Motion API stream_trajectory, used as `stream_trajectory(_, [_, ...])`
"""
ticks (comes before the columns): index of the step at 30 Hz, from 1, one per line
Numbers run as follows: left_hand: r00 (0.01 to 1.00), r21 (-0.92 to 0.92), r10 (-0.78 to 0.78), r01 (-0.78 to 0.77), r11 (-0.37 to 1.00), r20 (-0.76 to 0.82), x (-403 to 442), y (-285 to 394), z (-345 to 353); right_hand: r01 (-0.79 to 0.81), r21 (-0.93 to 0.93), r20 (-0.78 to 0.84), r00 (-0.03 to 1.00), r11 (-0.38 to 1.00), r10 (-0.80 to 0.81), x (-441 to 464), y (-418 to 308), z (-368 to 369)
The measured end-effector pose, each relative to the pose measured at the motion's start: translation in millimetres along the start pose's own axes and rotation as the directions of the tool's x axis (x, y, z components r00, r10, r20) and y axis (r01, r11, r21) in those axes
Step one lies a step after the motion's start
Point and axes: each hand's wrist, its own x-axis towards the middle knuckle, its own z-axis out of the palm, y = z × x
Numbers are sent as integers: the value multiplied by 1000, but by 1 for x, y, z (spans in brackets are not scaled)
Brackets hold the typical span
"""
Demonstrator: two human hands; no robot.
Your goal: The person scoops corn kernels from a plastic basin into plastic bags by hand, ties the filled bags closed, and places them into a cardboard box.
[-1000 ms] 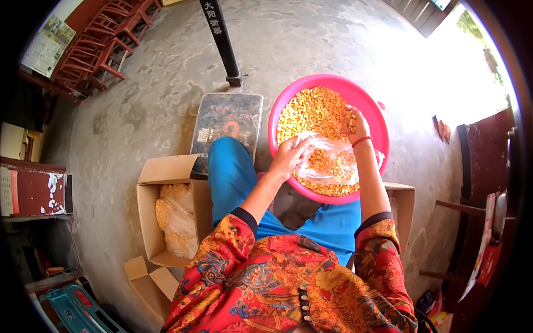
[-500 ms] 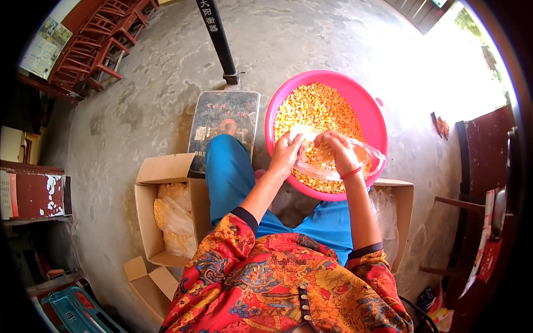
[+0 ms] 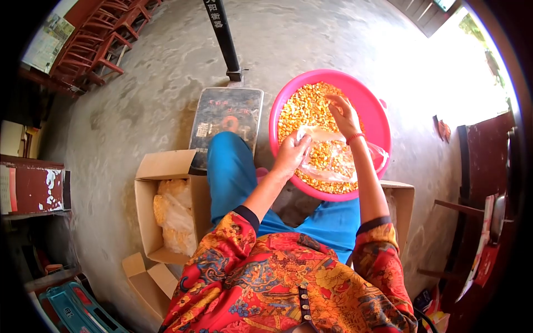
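A clear plastic bag with yellow corn kernels in or under it lies over the front part of a pink basin. My left hand is closed on the bag's left edge, pinching it between thumb and fingers. Loose corn kernels fill the basin. Over the kernels, away from the bag's mouth, my right hand is raised with its fingers bent and apart; nothing shows in it. A red bracelet is around that wrist.
A platform scale with a black post stands left of the basin. One cardboard box with filled plastic bags is beside my left leg, another box by my right. Wooden chairs line the back left.
My right hand has let go of the bag and moved up and right over the kernels. My left hand still grips the bag, which has sagged lower.
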Motion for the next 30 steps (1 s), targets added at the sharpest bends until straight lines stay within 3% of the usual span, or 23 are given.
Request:
stream_trajectory(2, [999,23,43,-43,999,22,1,-1,2,265,-468,-4,953,843,-302,14,19,10])
stream_trajectory(3, [999,13,37,-37,999,0,2,-1,3,247,-561,71,965,790,-252,16,26,15])
stream_trajectory(6, [999,24,48,-48,999,3,-2,6,7,247,-638,182,969,729,-169,6,35,14])
stream_trajectory(12, [1000,-6,5,-5,1000,17,2,-3,3,204,-675,116,978,709,-171,-13,54,-6])
stream_trajectory(14, [999,-15,-21,22,1000,50,3,-4,3,80,-706,96,995,703,-16,-14,53,-10])
stream_trajectory(15, [997,99,12,-19,995,77,5,-6,2,80,-706,94,995,704,-19,-12,61,-11])
stream_trajectory(18, [982,283,111,-151,947,153,11,-21,-4,52,-598,-30,996,800,-87,-4,76,-11])
stream_trajectory(19, [962,347,176,-241,906,207,13,-29,-5,-165,-256,-148,980,953,130,1,77,-14])
stream_trajectory(20, [935,403,235,-329,854,266,14,-32,-5,-347,136,-176,913,928,367,2,72,-17])
stream_trajectory(21, [963,504,151,-247,828,223,10,-22,-1,-461,448,-28,849,766,528,-1,57,-28])
stream_trajectory(22, [963,504,148,-246,828,225,6,-16,2,-462,449,-31,847,765,530,-3,48,-34])
stream_trajectory(24, [991,374,75,-111,921,109,3,-9,8,-358,863,153,857,356,491,-5,34,-42])
stream_trajectory(25, [991,393,105,-129,910,83,6,-12,6,-339,902,194,871,268,451,-7,29,-44])
stream_trajectory(26, [991,393,104,-129,910,84,6,-12,7,-338,902,192,871,268,452,-10,23,-46])
stream_trajectory(28, [994,120,105,-100,988,-36,5,-13,10,-298,920,222,931,255,290,-16,11,-49])
stream_trajectory(29, [1000,91,-12,14,996,-16,5,-8,6,-308,911,231,931,272,281,-22,-5,-48])
stream_trajectory(30, [1000,90,-14,15,996,-14,5,-6,4,-308,911,230,931,273,282,-29,-21,-47])
